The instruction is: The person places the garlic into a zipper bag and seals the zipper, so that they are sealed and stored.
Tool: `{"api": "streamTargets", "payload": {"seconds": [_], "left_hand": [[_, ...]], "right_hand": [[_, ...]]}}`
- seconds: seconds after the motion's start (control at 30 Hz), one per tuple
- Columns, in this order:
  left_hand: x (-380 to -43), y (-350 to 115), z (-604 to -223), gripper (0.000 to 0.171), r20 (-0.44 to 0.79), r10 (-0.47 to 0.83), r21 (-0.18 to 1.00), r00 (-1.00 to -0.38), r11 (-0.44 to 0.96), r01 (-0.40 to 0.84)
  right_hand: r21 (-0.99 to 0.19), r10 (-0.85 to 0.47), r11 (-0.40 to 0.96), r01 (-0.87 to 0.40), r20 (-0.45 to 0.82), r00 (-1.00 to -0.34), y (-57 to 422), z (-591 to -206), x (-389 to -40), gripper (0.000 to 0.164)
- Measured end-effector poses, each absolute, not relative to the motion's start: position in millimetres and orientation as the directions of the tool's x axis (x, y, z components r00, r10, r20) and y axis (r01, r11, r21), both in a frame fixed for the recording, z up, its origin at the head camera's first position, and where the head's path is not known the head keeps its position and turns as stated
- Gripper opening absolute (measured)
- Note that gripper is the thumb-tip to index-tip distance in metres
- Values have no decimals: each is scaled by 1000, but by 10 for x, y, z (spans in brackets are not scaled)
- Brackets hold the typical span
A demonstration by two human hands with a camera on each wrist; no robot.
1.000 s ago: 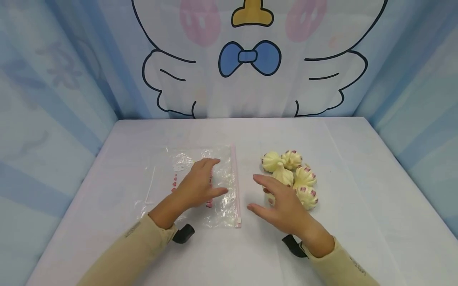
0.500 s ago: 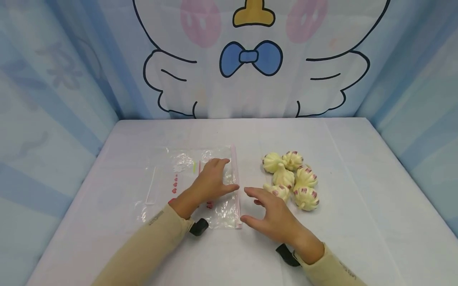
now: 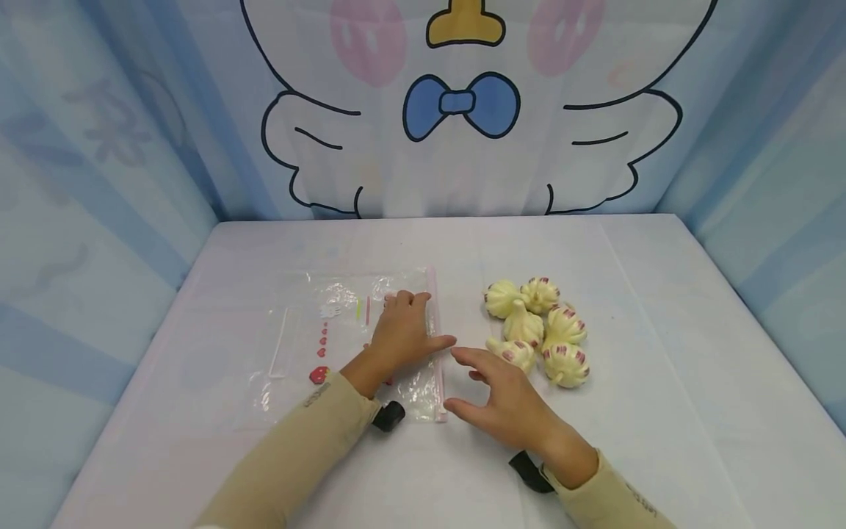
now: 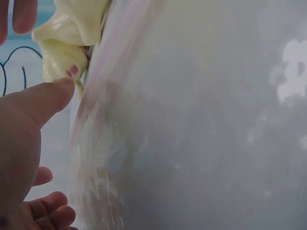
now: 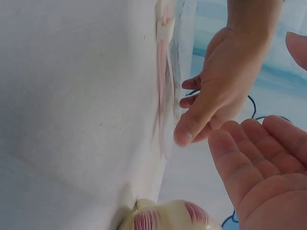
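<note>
A clear plastic zip bag (image 3: 297, 330) with printed red hearts lies flat on the table. Its pink slider strip (image 3: 439, 389) runs along the right side. Over the bag's right part is my left hand (image 3: 403, 334), fingers extended and thumb reaching across the strip. To the right of the strip, my right hand (image 3: 505, 404) hovers with thumb and fingers apart, holding nothing. Several garlic bulbs (image 3: 524, 325), pale with purple streaks, sit grouped just beyond it. In the right wrist view, the white slider (image 5: 165, 29) shows at one end of the strip.
The table (image 3: 661, 353) has a white cover. Patterned curtains (image 3: 99, 147) stand along its left, right and back sides. A black wrist camera (image 3: 390, 416) juts from the left sleeve, another black wrist camera (image 3: 531, 472) from the right.
My left hand has moved right across the bag toward the pink strip. My right hand shifted left and nearer, away from the garlic, then stayed still. Bag and bulbs stay in place.
</note>
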State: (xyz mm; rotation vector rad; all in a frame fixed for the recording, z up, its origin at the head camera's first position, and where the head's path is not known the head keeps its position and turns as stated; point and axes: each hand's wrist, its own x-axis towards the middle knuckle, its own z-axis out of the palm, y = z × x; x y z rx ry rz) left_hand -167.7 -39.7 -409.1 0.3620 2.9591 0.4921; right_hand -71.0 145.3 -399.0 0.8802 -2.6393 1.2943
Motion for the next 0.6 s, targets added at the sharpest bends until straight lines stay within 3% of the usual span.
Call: {"api": "streamTargets", "payload": {"seconds": [0.13,0.37,0.6], "left_hand": [[-1671,-365,-4102,88,-82,236,309,-968,930,201],[-1659,-372,-4146,74,-101,200,463,-975,877,132],[-1721,-454,-4168,69,-99,245,527,-964,835,158]], "right_hand": [[-715,-461,473,-514,296,-837,1454,-3994,-712,61],[-734,-456,468,-491,275,-846,1454,-4000,-708,62],[-729,-454,479,-489,270,-849,1462,-4009,-716,63]]}}
